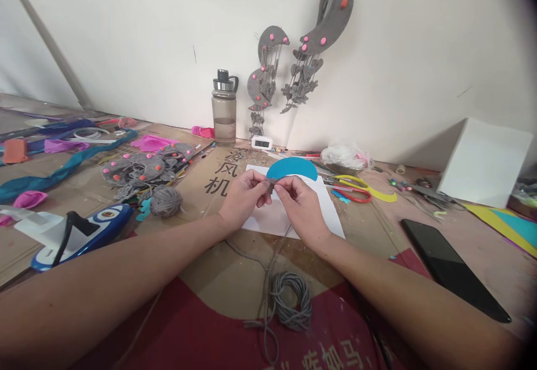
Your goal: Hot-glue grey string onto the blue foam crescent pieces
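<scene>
Coil of gray cord (293, 318) lay nearest, by the middle of the bench's near edge, on red-printed cardboard (218, 331); loose strands (265, 286) ran from beside it toward the hands. Black phone (453, 269) lay aslant near the right edge.

Left hand (245, 193) and right hand (300, 205) nearly met above a white paper (268, 221). Both pinched, thumb against fingers, on a small gray piece (271, 186) held between them; its exact form was hidden by the fingertips. Step in hand, as judged: fine finger work on the cord or piece. Next move probably called for a firm pinch on one side, with slack left in the strands.

Blue rounded piece (292, 168) sat at the paper's far edge, red-handled scissors (364, 195) to its right. Gray yarn ball (166, 201) and pink-dotted gray pieces (138, 168) lay toward the left edge.

Along the far edge: bottle (224, 112), part filled; small digital clock (262, 143); clear plastic bag (344, 156). White block (482, 163) stood near the far right corner. Behind, gray crescents (338, 20) with dangling shapes hung before a pale wall (146, 34).
</scene>
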`<state>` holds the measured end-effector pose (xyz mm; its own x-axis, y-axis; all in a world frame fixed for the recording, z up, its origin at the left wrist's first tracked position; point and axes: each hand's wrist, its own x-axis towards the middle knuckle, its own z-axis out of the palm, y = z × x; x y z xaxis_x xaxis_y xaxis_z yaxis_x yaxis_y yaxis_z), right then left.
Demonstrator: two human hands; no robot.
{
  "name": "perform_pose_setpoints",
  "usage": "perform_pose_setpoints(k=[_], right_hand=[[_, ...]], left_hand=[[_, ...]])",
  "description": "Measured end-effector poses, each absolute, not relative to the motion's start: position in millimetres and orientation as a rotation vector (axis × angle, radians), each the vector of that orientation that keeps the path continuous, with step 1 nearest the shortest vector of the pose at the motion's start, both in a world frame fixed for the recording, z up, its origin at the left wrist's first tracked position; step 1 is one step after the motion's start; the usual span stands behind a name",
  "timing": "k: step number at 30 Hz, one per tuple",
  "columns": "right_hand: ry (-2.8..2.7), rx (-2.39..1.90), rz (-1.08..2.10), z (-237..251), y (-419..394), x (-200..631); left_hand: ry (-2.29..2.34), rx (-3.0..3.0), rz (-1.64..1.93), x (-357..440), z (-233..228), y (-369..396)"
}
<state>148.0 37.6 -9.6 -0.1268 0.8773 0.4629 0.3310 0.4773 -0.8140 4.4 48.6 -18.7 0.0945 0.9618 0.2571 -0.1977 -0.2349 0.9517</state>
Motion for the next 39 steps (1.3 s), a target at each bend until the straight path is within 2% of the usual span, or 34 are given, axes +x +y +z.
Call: perform_pose_setpoints(k=[22,34,39], right_hand=[[-1.67,-1.088,0.631,-11,42,150],[-1.92,-1.002,0.455,-2,35,152],[-2.056,-1.243,0.219,24,44,167]], left_hand=[[0.825,1.265,1.308,3,-19,52],[0.773,0.904,1.538,-4,-24,65],[0.783,0.874,1.54,-3,-23,65]])
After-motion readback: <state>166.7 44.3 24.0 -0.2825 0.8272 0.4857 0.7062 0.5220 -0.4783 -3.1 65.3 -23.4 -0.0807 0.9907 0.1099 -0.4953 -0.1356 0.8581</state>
